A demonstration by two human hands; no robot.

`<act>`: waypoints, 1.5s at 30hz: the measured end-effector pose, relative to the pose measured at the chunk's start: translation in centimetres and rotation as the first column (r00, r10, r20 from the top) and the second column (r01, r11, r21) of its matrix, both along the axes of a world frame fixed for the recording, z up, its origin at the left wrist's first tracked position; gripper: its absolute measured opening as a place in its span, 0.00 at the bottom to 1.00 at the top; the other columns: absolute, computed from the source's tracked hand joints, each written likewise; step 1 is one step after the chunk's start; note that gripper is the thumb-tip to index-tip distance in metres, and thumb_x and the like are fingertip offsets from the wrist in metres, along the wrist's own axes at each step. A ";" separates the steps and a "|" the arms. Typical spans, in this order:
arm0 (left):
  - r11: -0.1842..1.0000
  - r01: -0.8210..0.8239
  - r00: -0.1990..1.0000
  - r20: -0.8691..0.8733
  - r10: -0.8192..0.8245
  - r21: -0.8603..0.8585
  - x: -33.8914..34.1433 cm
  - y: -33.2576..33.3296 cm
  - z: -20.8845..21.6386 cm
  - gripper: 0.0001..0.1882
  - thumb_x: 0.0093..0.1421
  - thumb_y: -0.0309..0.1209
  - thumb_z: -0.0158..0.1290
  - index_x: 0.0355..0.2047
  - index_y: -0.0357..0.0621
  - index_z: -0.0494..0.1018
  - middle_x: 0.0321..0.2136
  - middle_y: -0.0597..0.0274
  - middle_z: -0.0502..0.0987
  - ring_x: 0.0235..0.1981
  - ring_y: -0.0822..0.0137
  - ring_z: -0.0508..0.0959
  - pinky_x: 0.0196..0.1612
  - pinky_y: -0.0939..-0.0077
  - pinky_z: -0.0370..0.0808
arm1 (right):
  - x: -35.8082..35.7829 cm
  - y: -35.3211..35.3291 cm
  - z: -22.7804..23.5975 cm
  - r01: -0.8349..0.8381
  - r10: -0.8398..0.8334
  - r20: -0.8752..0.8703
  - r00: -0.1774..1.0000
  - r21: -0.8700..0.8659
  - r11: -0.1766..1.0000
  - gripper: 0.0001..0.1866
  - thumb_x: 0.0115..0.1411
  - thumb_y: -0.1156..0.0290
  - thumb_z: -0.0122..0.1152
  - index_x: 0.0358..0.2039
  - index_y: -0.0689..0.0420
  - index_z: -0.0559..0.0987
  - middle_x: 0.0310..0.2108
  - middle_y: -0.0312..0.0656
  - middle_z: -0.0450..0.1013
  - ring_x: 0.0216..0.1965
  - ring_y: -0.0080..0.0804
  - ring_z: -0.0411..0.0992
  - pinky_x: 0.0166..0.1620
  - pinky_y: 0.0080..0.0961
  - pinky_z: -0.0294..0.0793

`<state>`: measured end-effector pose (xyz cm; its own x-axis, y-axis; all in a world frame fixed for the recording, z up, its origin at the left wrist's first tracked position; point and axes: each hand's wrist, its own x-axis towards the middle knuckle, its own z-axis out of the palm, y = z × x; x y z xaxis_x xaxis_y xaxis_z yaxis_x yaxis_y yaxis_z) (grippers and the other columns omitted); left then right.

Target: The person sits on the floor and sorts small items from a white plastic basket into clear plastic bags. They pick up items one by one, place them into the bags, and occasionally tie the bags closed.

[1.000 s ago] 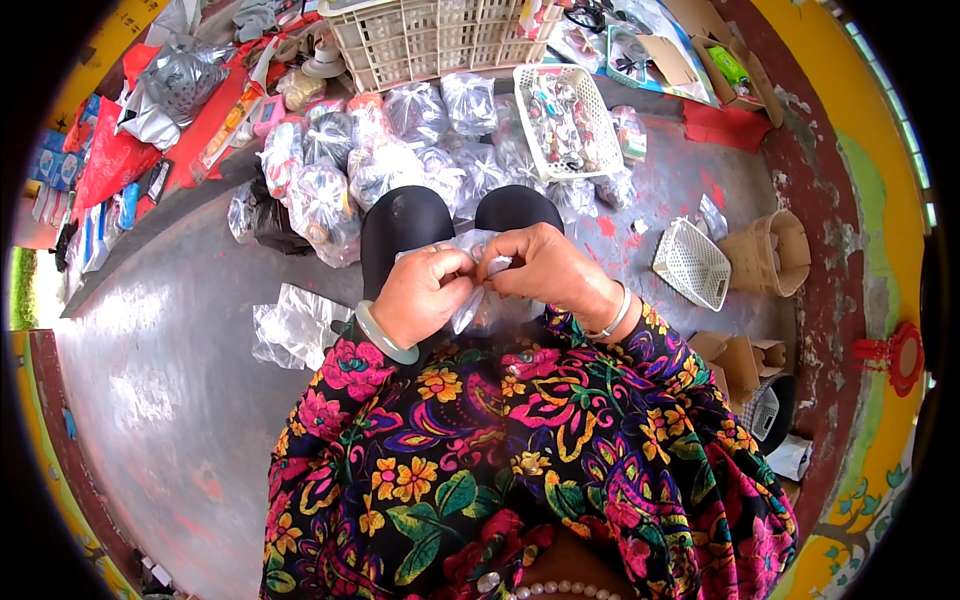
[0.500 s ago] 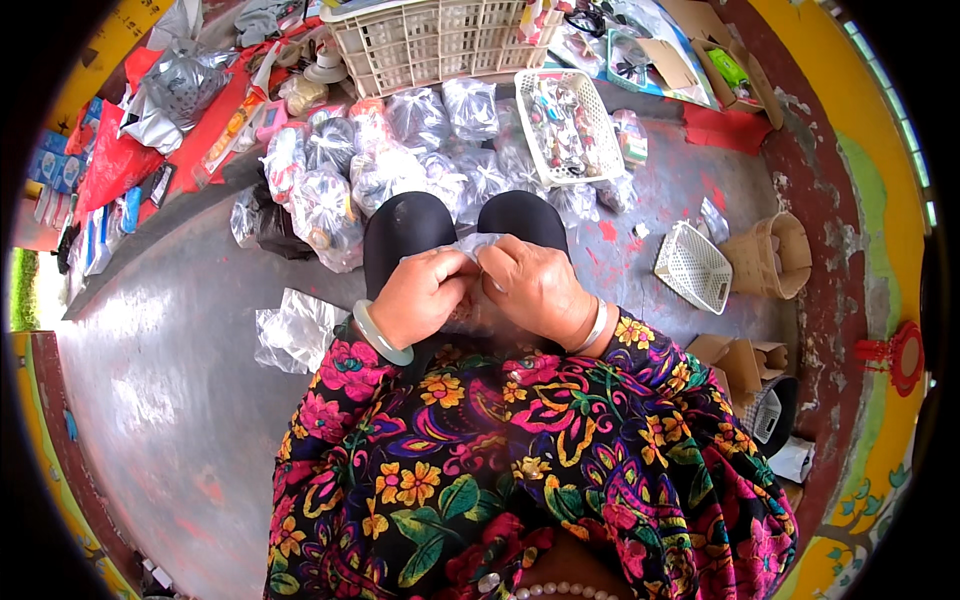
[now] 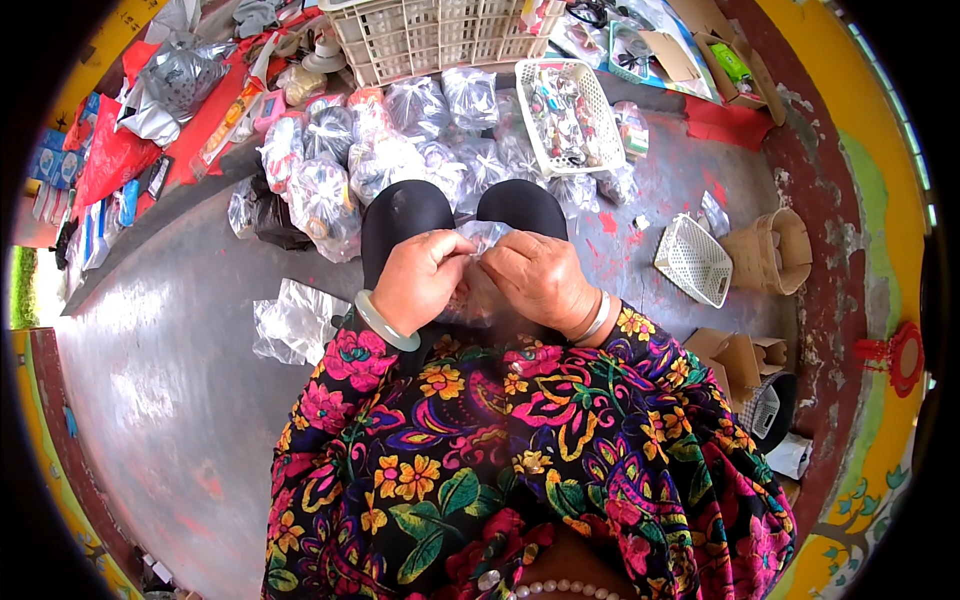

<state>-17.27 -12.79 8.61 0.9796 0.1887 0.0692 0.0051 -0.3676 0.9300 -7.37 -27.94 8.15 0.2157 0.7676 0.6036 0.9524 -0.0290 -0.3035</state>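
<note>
Between my knees, a clear plastic bag [image 3: 482, 298] hangs in my lap, its top gathered between my fingers. My left hand [image 3: 424, 280] pinches one side of the bag's neck, with fingers curled inward. Facing it, my right hand [image 3: 535, 280] grips the other side, its fingertips partly hidden behind the knuckles. A bit of the bag's loose top shows above the two hands. What lies inside the bag is mostly covered by my hands and too blurred to name.
Several filled, knotted plastic bags [image 3: 325, 200] lie ahead of my knees. Behind them stands a large beige crate [image 3: 430, 45]. A white basket of small items [image 3: 530, 130] rests on bags. Flat plastic bags [image 3: 295, 322] lie at left; another white basket [image 3: 668, 265] and a tan bucket [image 3: 750, 262] stand right.
My hands have moved slightly apart, and more of the bag's top and body shows between them. The left hand has shifted a little left and turned.
</note>
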 end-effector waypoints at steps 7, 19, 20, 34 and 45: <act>0.973 -0.125 0.987 0.121 0.103 0.196 0.2 0.0 -1.3 0.06 0.50 0.19 0.48 0.30 0.36 0.70 0.21 0.61 0.71 0.18 0.74 0.71 0.22 0.81 0.67 | -0.4 -1.2 0.9 -0.135 0.141 0.038 0.989 -0.130 0.982 0.05 0.39 0.72 0.55 0.20 0.54 0.71 0.20 0.36 0.64 0.20 0.33 0.67 0.22 0.27 0.68; 0.927 -0.361 0.918 -0.138 0.373 0.103 -5.2 3.3 -2.6 0.21 0.47 0.36 0.59 0.36 0.35 0.67 0.26 0.59 0.71 0.21 0.74 0.69 0.26 0.82 0.67 | 4.9 -4.3 0.0 0.088 -0.271 -0.742 0.613 -0.277 0.957 0.21 0.51 0.64 0.58 0.43 0.61 0.70 0.42 0.44 0.68 0.41 0.31 0.68 0.41 0.25 0.68; 0.938 -0.338 0.922 -0.172 0.347 0.079 -6.0 2.9 -2.5 0.18 0.50 0.35 0.56 0.36 0.34 0.67 0.25 0.62 0.71 0.23 0.76 0.69 0.27 0.84 0.67 | 5.1 -4.0 -0.3 0.031 -0.236 -0.778 0.583 -0.268 0.963 0.21 0.52 0.64 0.57 0.44 0.61 0.69 0.42 0.44 0.68 0.42 0.31 0.68 0.43 0.26 0.68; 0.524 -0.303 0.952 -0.228 0.205 -0.796 -6.3 -0.8 -3.4 0.19 0.54 0.23 0.49 0.44 0.33 0.56 0.36 0.57 0.67 0.36 0.72 0.69 0.39 0.78 0.69 | 8.0 1.8 -1.5 -0.571 -0.028 -0.819 0.573 -0.423 0.704 0.25 0.45 0.56 0.64 0.37 0.60 0.69 0.32 0.38 0.70 0.36 0.26 0.67 0.40 0.20 0.65; 0.272 -0.288 0.957 -0.262 0.128 -0.918 -3.6 -0.3 -5.3 0.16 0.58 0.32 0.45 0.45 0.38 0.62 0.39 0.60 0.69 0.41 0.67 0.70 0.44 0.69 0.68 | 6.3 -0.2 -4.7 -0.572 -0.156 -0.948 -0.277 0.032 0.820 0.43 0.40 0.70 0.68 0.55 0.64 0.55 0.46 0.45 0.64 0.48 0.33 0.62 0.51 0.24 0.60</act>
